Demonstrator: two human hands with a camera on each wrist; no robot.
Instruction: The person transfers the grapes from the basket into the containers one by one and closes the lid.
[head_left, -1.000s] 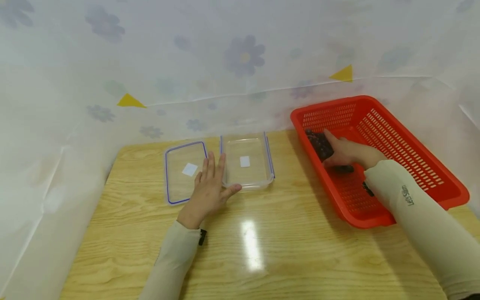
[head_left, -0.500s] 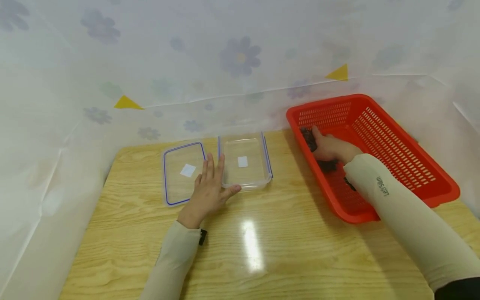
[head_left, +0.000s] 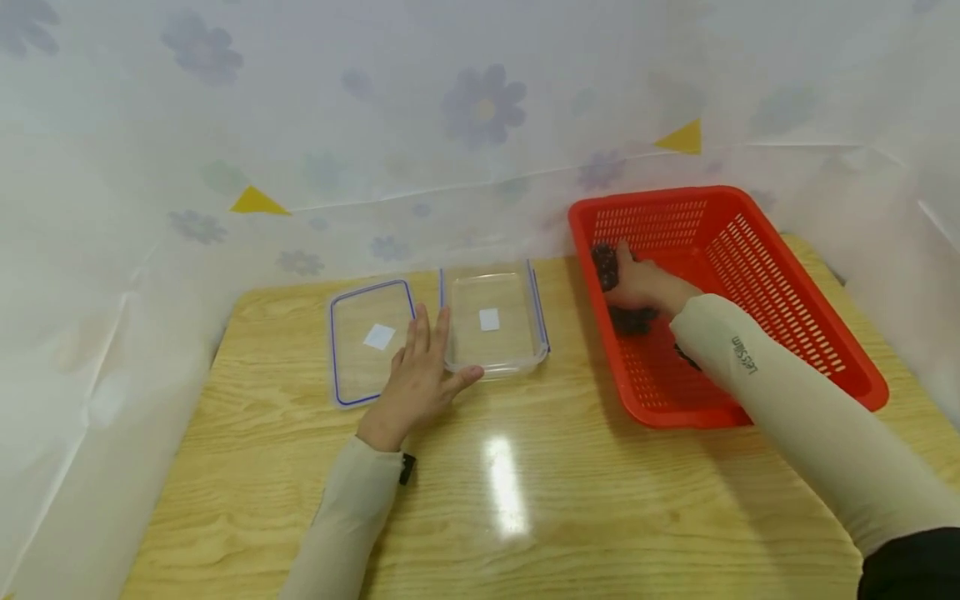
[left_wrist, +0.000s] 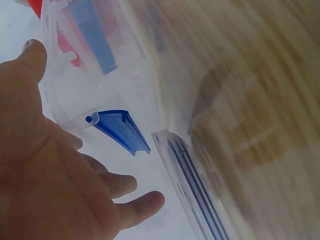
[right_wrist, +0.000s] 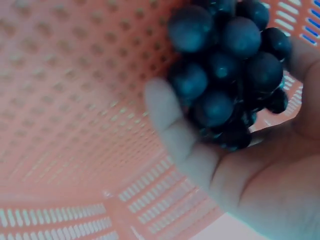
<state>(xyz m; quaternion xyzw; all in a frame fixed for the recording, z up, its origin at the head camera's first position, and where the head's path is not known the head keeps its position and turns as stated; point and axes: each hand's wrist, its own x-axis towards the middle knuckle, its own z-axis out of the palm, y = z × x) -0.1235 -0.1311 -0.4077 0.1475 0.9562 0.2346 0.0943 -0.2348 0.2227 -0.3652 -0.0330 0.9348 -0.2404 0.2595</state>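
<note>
In the head view my right hand [head_left: 647,285] reaches into the red basket [head_left: 806,275], near its left wall. It grips a bunch of dark grapes [right_wrist: 220,70], with fingers and thumb curved round the fruit in the right wrist view. Straight fingers spread, my left hand [head_left: 420,379] lies between a clear plastic container [head_left: 495,292] and its flat lid [head_left: 360,367]. The thumb is close to the container's near left corner; whether it touches is hard to tell. The left wrist view shows the container's blue clip [left_wrist: 122,130] near the fingers.
More dark fruit [head_left: 633,321] lies in the basket below the right hand. White paper labels mark the container and lid. A wooden table [head_left: 570,500] carries everything, with a pale flowered sheet [head_left: 375,125] behind and at the sides.
The right hand has moved left and away along the basket's left wall with the grapes. The basket has turned slightly and shifted left. My left hand has stayed put.
</note>
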